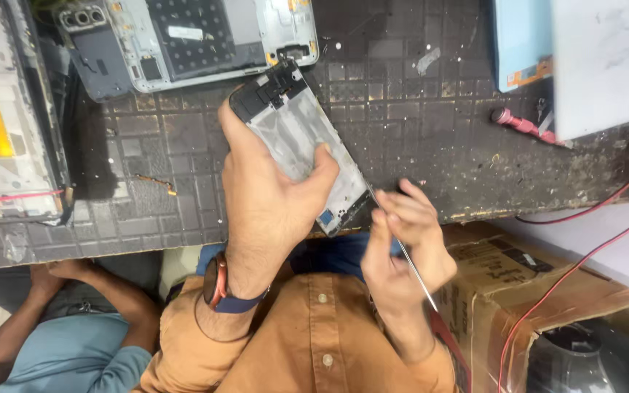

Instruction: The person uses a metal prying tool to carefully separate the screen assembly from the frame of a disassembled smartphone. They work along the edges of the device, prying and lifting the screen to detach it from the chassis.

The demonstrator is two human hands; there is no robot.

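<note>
Phone frame, stripped down to a grey metal plate with a dark camera block at its far end, is held tilted just above the near edge of the surface. It looks light and thin, stiff along its length but easy to bend or crack if twisted, and the bare metal is probably slick; the long side edges seem the safest places to hold it, away from the small blue part at its near corner.

Going left to right: an opened tablet-like device with a yellow strip lies at the left edge of the surface. Below that edge, another person's arm in a light blue sleeve rests, apart from the work. A larger opened phone back lies at the far edge. The left hand, with a watch on its wrist, wraps the frame from below, thumb pressed on the plate's face, so the grip is closed around the lower half and the camera end sticks out beyond the fingers. The right hand pinches a thin metal tool whose tip meets the frame's near right edge, just beside the left thumb. A pink-handled tool lies toward the right edge, red wires trail off it, and a cardboard box stands below.
</note>
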